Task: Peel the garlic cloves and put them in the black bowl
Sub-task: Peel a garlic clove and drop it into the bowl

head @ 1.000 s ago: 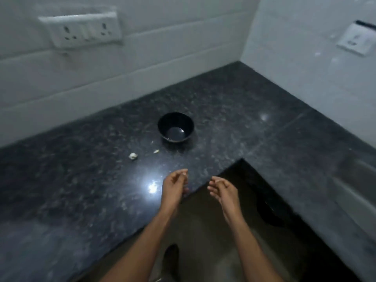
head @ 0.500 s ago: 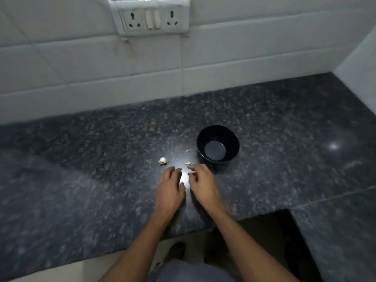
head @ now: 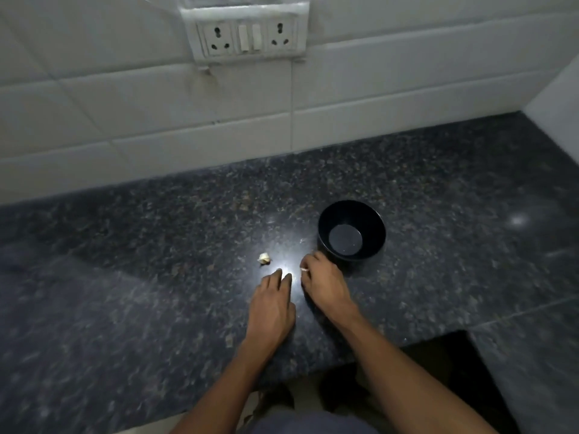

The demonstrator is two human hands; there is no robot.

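The black bowl (head: 374, 236) stands empty on the dark granite counter (head: 156, 277). A whitish garlic clove (head: 264, 258) lies to its left. My right hand (head: 324, 285) is just in front of the bowl, its fingers curled down onto the counter and pinching a small garlic clove (head: 304, 270), of which only a white tip shows. My left hand (head: 272, 303) lies beside it on the counter with its fingers straight, their tips short of the loose clove and holding nothing.
A white tiled wall (head: 188, 126) with a socket panel (head: 247, 34) runs behind the counter. A side wall (head: 557, 98) closes the right corner. The counter's front edge steps back into a dark gap (head: 438, 364) at the lower right.
The view swung left and both hands moved from the counter's edge forward to the cloves. My right hand has closed its fingers on the small clove near the bowl.
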